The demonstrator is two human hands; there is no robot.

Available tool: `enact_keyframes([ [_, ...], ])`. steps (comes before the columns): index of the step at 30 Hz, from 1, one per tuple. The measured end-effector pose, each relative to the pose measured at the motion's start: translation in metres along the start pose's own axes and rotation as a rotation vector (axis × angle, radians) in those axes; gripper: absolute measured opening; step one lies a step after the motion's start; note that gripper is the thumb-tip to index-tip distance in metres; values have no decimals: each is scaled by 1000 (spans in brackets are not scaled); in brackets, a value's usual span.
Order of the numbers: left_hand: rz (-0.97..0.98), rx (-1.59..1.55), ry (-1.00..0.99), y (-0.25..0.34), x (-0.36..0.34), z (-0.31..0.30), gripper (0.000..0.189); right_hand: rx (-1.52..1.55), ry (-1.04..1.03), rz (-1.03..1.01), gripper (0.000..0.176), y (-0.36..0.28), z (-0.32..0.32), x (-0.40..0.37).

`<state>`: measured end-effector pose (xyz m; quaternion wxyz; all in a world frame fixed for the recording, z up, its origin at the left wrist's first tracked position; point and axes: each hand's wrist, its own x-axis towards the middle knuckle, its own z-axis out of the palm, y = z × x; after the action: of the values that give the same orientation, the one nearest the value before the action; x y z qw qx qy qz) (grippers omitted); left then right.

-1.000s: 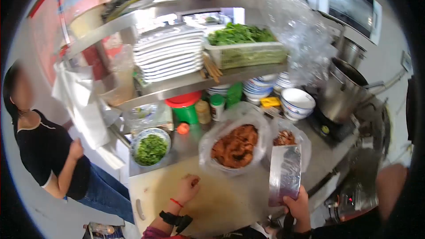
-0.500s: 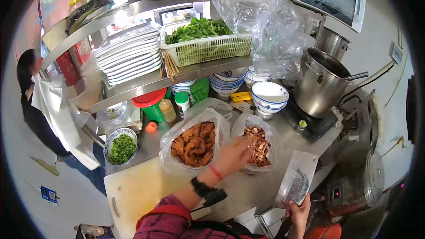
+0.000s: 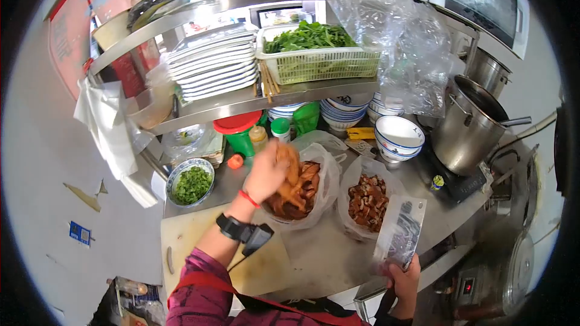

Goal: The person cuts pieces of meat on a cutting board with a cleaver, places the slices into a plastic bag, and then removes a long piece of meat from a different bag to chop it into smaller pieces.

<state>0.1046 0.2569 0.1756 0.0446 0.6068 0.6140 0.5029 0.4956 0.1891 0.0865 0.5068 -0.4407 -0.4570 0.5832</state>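
My left hand (image 3: 267, 173), with a red band and a black wrist device, is closed on a piece of brown cooked meat (image 3: 291, 172) above an open plastic bag (image 3: 325, 190). Large pieces of similar meat (image 3: 308, 188) fill that bag. In my right hand (image 3: 405, 281) is a cleaver (image 3: 400, 229), its broad wet blade pointing up and away from me at the counter's front. Beside the blade, a second plastic bag (image 3: 396, 186) holds small chopped brown pieces (image 3: 367, 199). A pale cutting board (image 3: 226, 259) lies below my left forearm.
A bowl of chopped greens (image 3: 192, 185) stands at the left. Stacked plates (image 3: 211, 63) and a basket of leafy greens (image 3: 320, 67) fill the shelf above. Bowls (image 3: 399, 137) and a tall steel pot (image 3: 468, 127) on a cooker are at the right.
My left hand has moved left from the chopped-meat bag to the large-piece bag and taken hold of a piece. The cleaver stays in my right hand. The view has shifted left.
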Motion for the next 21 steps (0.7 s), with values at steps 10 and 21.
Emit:
enact_keyframes([
  [10,-10,-641,441,114,35,-161,16,39,-160,48,35,-8,16,5],
  [21,-81,-798,879,23,-127,-277,28,-112,-323,116,38,-2,58,11],
])
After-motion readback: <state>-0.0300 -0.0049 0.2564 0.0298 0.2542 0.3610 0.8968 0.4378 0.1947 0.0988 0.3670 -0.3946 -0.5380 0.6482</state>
